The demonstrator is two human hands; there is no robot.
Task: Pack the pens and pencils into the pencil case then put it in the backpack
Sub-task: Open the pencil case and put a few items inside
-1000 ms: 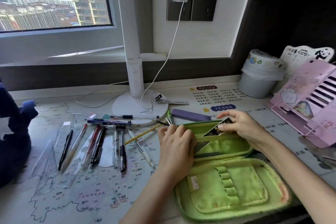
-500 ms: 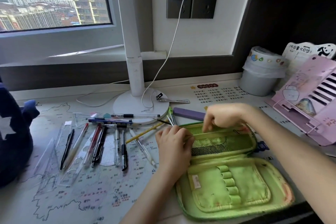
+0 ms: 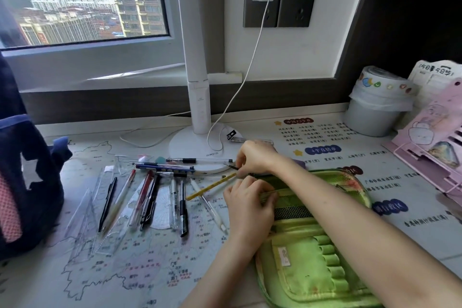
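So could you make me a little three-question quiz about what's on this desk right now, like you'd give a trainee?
1. True or false: the green pencil case lies open on the desk.
2. Where does the dark backpack sit? A) at the left edge of the view B) beside the white bin C) on the shelf
3. Fill in: the right hand reaches toward the pens near the base of the white ____.

Key
1. True; its elastic loops are empty.
2. A.
3. Lamp. The left hand rests on the case's mesh pocket, and the yellow pencil lies on the desk.
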